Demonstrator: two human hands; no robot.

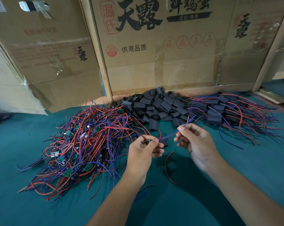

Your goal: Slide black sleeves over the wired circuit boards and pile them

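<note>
My left hand (143,149) pinches a small circuit board (147,141) with red and blue wires, held above the teal surface. My right hand (195,141) pinches that board's blue wire (170,135) between thumb and forefinger, a little to the right. A tangled heap of bare wired boards (87,144) lies at the left. A pile of loose black sleeves (157,106) sits at the middle back. Sleeved boards with trailing wires (227,111) are piled at the right back.
Printed cardboard sheets (154,46) stand upright behind the piles. The teal cloth (260,168) covers the work surface. A loose red wire (168,168) hangs below my hands, and a stray sleeve (153,125) lies just ahead of them.
</note>
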